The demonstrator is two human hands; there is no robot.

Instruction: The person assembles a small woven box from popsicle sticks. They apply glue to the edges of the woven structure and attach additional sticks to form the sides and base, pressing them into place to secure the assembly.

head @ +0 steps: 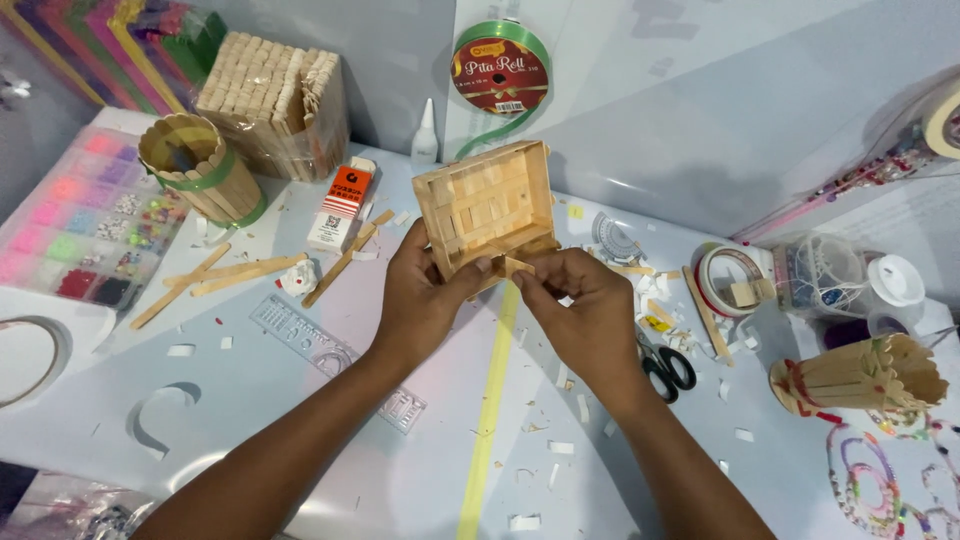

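Both hands work: your left hand [425, 295] grips the craft-stick box [490, 205]; your right hand [580, 300] pinches a short stick piece [517, 265]. Press it flush against the rim.

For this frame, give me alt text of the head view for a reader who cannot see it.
Two bare hands hold a small wooden stick box above a craft table: the left hand grips its side, the right hand pinches a small stick piece at its lower edge.
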